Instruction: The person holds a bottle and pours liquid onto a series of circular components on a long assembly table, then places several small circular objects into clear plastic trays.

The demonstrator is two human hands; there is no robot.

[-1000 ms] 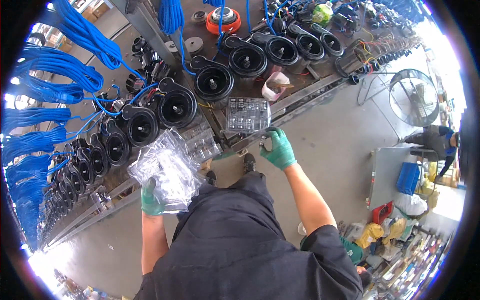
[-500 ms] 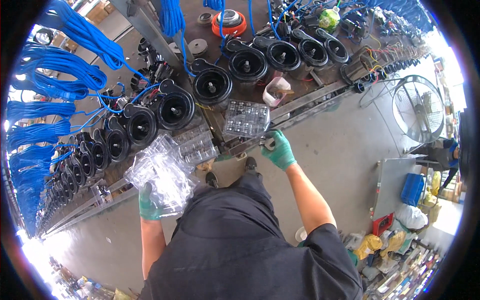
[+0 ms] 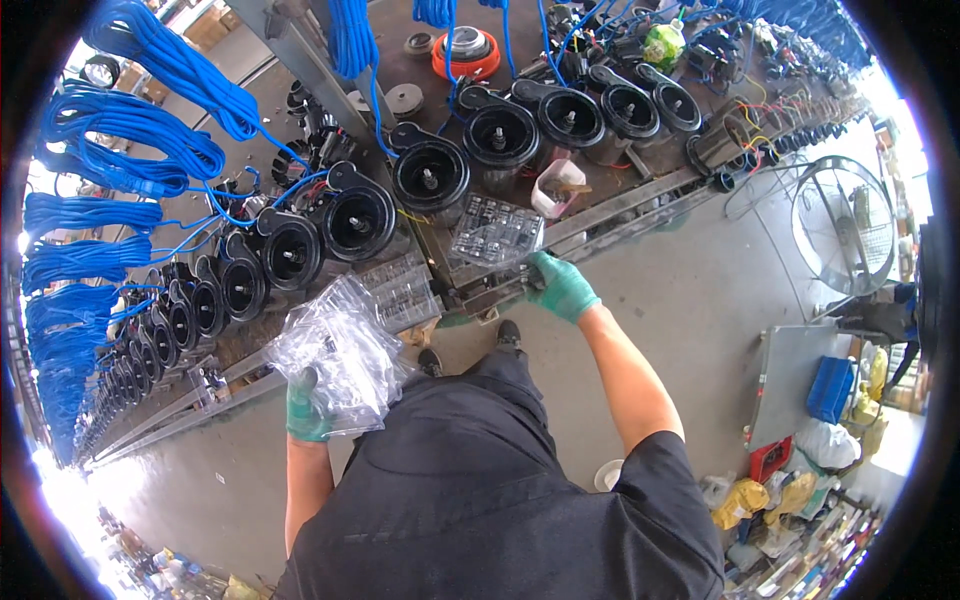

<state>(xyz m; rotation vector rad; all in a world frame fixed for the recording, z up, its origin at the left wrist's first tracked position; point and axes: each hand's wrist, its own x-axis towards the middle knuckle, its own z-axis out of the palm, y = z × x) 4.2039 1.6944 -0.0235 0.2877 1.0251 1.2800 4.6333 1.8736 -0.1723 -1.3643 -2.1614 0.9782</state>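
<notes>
In a green glove, my left hand (image 3: 306, 408) is closed on the edge of a stack of crinkled clear plastic sheets (image 3: 345, 355), held in front of the bench edge. My right hand (image 3: 562, 288), gloved alike, has its fingers bent at the near right corner of a clear plastic tray (image 3: 497, 232) with moulded pockets and shiny contents. The fingertips are partly hidden there. Another clear pocketed tray (image 3: 405, 292) lies on the bench between my hands, partly covered by the sheets. Behind the trays stands a row of round black housings (image 3: 430, 175), each with a metal shaft in its middle.
Bundles of blue cable (image 3: 150, 145) hang at the left. A pale pink container (image 3: 558, 188) sits behind the right-hand tray, and an orange ring-shaped part (image 3: 466, 55) lies farther back. A large fan (image 3: 843, 225) stands on the floor at right, near a blue crate (image 3: 830, 388).
My right hand has moved in against the tray corner, and its fingers have drawn closer together. That tray has shifted slightly away from me. My left hand still holds the plastic sheets.
</notes>
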